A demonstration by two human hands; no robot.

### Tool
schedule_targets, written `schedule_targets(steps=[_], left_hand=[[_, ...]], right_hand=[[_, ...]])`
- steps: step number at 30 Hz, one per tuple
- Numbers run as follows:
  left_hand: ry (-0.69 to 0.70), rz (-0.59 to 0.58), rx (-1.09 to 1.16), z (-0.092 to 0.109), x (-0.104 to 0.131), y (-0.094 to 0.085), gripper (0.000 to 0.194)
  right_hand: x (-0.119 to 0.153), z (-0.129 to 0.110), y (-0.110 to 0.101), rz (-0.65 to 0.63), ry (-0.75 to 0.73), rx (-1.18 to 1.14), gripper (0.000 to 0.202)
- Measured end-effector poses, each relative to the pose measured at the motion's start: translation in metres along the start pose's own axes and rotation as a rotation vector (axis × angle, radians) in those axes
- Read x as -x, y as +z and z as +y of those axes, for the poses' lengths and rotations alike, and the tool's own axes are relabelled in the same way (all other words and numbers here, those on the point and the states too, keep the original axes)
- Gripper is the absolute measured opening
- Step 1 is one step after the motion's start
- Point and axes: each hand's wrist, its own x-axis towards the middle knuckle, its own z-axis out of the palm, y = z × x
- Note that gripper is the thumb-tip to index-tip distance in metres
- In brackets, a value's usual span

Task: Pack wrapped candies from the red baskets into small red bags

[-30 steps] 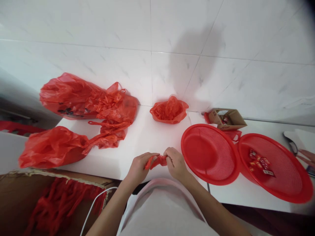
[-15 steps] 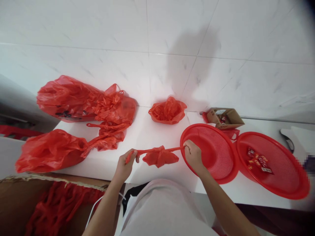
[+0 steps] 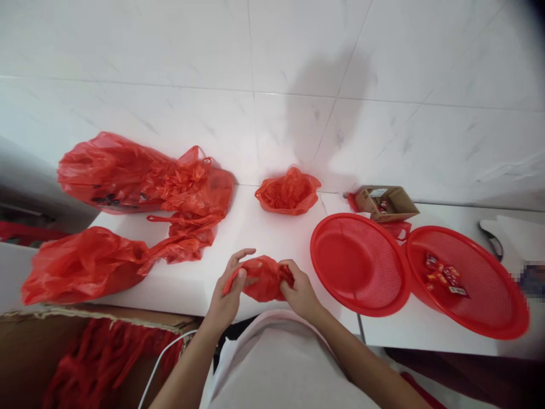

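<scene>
A small red plastic bag (image 3: 263,284) is held between both hands above the front edge of the white table (image 3: 244,227). My left hand (image 3: 230,287) pinches its left end with the thumb, while some fingers stretch out behind it. At the right end, my right hand (image 3: 299,292) is closed on bunched plastic. What lies inside the bag cannot be made out. Beyond the hands, by the wall, sits a red bag with its mouth spread (image 3: 287,193), crumpled red plastic within. An oval red mesh basket (image 3: 336,258) stands right of my right hand.
A second red basket (image 3: 489,284) at the right holds several small packets (image 3: 445,275). Behind the baskets is a small cardboard box (image 3: 398,203). Large red bags (image 3: 85,264) lie at the left; a carton (image 3: 25,335) of red plastic stands below them.
My hands have come closer together. The bag's stretched, pulled-out ends are now gathered in the fingers, and my right hand has moved left, away from the basket rim.
</scene>
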Motion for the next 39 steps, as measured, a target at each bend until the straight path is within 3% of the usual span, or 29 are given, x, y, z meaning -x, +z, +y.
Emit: schedule_targets(steps=[3, 6, 10, 16, 21, 25, 29, 34, 37, 39], left_hand=[[0.107, 0.06, -0.209, -0.005, 0.001, 0.001, 0.038], [0.082, 0.074, -0.283, -0.009, 0.001, 0.011, 0.039], [-0.05, 0.074, -0.221, -0.006, 0.001, 0.025, 0.042], [-0.165, 0.041, -0.117, 0.003, 0.003, 0.029, 0.046], [-0.26, 0.104, -0.066, -0.006, 0.006, 0.024, 0.047], [-0.291, 0.183, -0.024, -0.015, 0.004, 0.02, 0.047], [-0.312, 0.219, 0.179, -0.019, -0.003, 0.018, 0.049], [-0.348, 0.162, 0.662, -0.012, -0.006, 0.013, 0.039], [-0.37, 0.105, 0.808, -0.004, -0.005, 0.008, 0.03], [-0.377, 0.151, 0.853, 0.0, -0.004, 0.003, 0.026]], right_hand=[[0.002, -0.005, 0.0, 0.005, 0.047, -0.025, 0.032], [0.004, -0.012, 0.002, -0.019, 0.011, -0.019, 0.028], [0.001, -0.016, -0.001, 0.058, -0.016, 0.006, 0.02], [-0.009, 0.001, -0.017, 0.188, 0.0, 0.063, 0.018], [-0.005, -0.004, -0.027, 0.154, 0.051, 0.008, 0.018], [-0.002, -0.023, -0.031, 0.108, 0.107, -0.213, 0.019], [-0.003, -0.035, -0.029, 0.102, 0.062, -0.376, 0.019], [-0.007, -0.032, -0.026, 0.235, 0.039, -0.299, 0.036], [-0.009, -0.031, -0.03, 0.3, 0.082, -0.285, 0.045], [-0.009, -0.032, -0.036, 0.365, 0.083, -0.269, 0.048]])
